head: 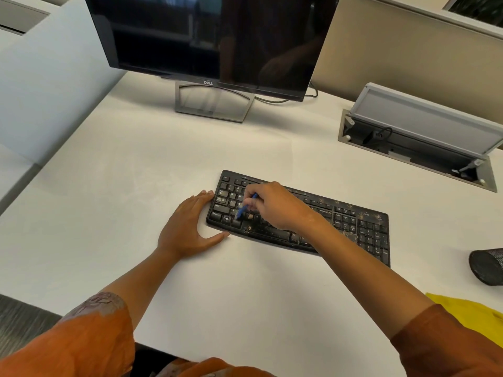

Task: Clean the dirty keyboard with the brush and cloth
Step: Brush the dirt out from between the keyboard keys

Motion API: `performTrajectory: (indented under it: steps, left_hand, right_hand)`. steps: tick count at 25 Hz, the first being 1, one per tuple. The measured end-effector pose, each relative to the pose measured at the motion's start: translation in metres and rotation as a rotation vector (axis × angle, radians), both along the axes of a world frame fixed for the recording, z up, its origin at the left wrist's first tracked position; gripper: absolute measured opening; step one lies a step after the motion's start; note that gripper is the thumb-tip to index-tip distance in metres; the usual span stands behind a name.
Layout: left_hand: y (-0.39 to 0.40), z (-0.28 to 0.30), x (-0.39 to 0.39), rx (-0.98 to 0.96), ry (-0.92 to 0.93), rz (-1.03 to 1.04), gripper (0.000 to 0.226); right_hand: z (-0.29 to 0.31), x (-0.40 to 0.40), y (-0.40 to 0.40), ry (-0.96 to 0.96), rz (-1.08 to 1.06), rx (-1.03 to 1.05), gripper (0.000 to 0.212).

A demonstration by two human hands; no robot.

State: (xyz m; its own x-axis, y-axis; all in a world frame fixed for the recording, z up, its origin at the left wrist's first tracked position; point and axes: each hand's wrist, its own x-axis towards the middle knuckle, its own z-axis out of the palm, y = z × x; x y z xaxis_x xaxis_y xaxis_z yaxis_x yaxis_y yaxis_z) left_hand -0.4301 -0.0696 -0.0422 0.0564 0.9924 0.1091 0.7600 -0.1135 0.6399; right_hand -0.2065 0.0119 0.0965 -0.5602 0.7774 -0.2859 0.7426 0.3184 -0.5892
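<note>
Table [136, 186]: white, carries everything I list here.

Monitor [212, 39]: dark, on its stand at the back, out of the work.

Cable box [416, 142]: lid propped up, far right.

Keyboard [299, 224]: black, angled in front of me, brown crumbs across its middle and right end; the task's main item.

Cloth [471, 314]: yellow, at my right elbow, I judge it is kept for the wiping step.

Mesh cup [487, 265]: lying at the right edge.

Left hand [187, 227]: fingers straight and apart, pressed against the keyboard's left end, I think to stop it sliding.

Right hand [275, 205]: pinching the brush.

Brush [246, 206]: blue, tip down on the lower-left keys.
</note>
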Motion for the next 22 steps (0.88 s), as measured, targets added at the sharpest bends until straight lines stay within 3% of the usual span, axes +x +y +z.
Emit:
performTrajectory:
  steps: [3,12,14,18,22]
  left_hand:
    - [-0.001,0.001,0.000,0.007,-0.006,-0.003,0.097]
    - [-0.001,0.000,0.001,0.004,-0.005,0.010,0.097]
    - [-0.001,0.000,0.000,0.003,-0.003,0.008,0.097]
    - [-0.001,0.000,0.000,-0.002,0.001,0.005,0.097]
    - [0.000,0.001,0.000,0.003,-0.008,0.001,0.096]
  right_hand:
    - [0.007,0.003,0.004,-0.016,-0.060,0.103,0.017]
    - [-0.005,0.022,-0.018,-0.044,0.118,0.018,0.020]
    - [-0.002,0.024,-0.016,0.000,0.088,-0.023,0.018]
    - [0.001,0.022,-0.016,0.011,0.004,0.101,0.017]
    - [-0.001,0.020,-0.022,0.007,0.084,-0.028,0.019]
